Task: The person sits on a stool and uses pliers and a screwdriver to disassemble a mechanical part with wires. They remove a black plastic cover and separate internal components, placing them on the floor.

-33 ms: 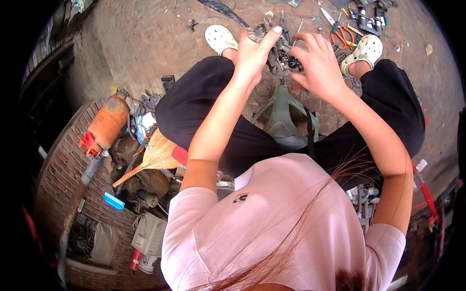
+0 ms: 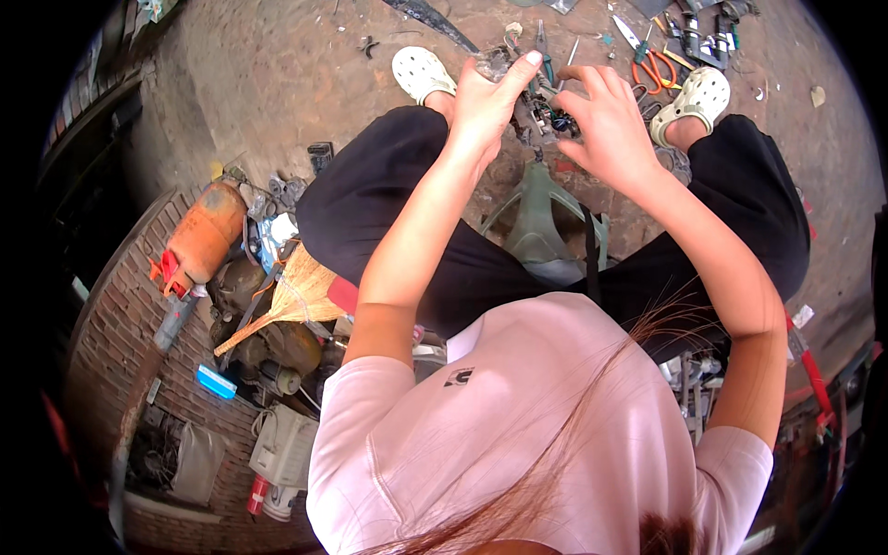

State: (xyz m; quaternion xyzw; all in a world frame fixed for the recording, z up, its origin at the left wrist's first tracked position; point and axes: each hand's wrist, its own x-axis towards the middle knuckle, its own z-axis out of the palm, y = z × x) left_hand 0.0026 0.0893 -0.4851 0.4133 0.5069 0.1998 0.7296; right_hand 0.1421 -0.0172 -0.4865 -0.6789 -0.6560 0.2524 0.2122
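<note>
My left hand is closed round a dirty grey part, its thumb stretched along the near side; most of that part is hidden by the hand. Beside it, between my two hands, lies a jumble of small dark components and wires, whose kind I cannot make out. My right hand hovers at the right edge of this jumble, fingers curved and apart from the thumb, with nothing visible in them. Pliers with dark handles lie just beyond the parts.
Orange-handled scissors and other tools lie at the far right, near my right clog. A green plastic stool stands between my legs. On the left are a straw broom, an orange gas cylinder and piled scrap.
</note>
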